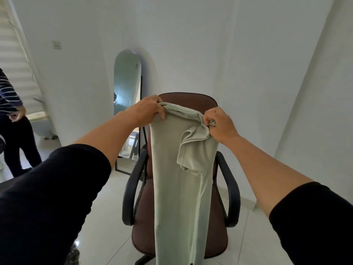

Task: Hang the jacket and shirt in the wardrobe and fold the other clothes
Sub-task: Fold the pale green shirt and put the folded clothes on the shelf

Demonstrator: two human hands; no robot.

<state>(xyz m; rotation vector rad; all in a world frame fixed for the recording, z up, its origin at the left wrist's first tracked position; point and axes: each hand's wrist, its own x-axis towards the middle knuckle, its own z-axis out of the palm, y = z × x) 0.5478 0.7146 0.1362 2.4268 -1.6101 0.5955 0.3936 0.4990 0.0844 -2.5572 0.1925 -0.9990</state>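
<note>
A pale green garment [177, 188] hangs lengthwise in front of me, folded narrow, with a sleeve bunched on its right side. My left hand [148, 109] grips its top left corner and my right hand [219, 123] grips the top right corner, fingers curled into the cloth. Both arms are stretched forward at chest height. The lower end of the garment runs out of the frame at the bottom.
Right behind the garment stands a brown office chair [191, 100] with black armrests. A tall arched mirror [127, 92] leans on the white wall at the back. Another person [11, 119] in a striped top stands at the far left. White tiled floor [107, 217] surrounds the chair.
</note>
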